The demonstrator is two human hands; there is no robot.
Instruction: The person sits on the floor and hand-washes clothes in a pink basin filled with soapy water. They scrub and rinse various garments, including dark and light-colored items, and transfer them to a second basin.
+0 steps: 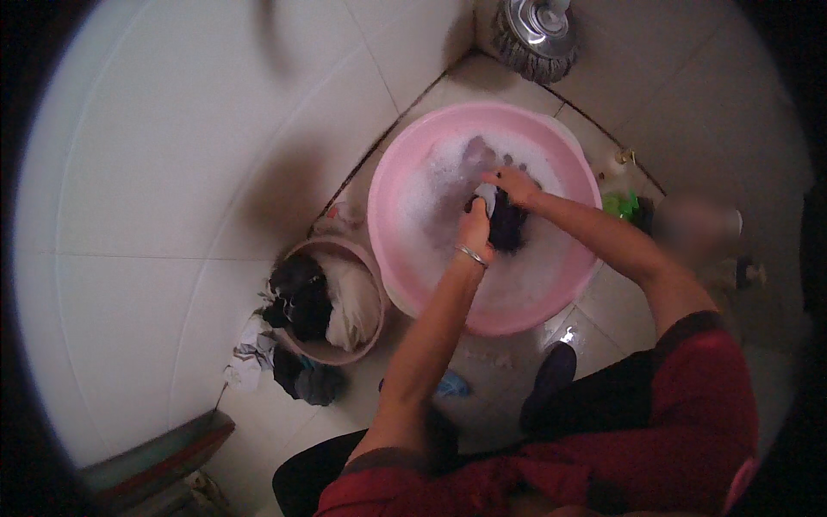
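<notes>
A wide pink plastic basin [381,239] stands on the tiled floor, holding cloudy, foamy water [423,200]. A dark wet cloth [507,229] with a whitish part [486,194] is bunched in it near the middle. My left hand [477,226], with a metal bangle at the wrist, grips the near left side of this cloth, thumb uppermost. Over its far right side, my right hand [513,186] holds the same bunch with curled fingers. Both hands are close together. The undersides of the cloth and some fingertips are hidden.
Left of the basin, a smaller pinkish tub [384,307] contains black cloth [300,294] and a whitish bundle [352,304]. Several garments [310,381] lie beside it. A metal-topped round brush [539,39] is near the corner. On the right are a green packet [620,205] and a blurred container [694,226].
</notes>
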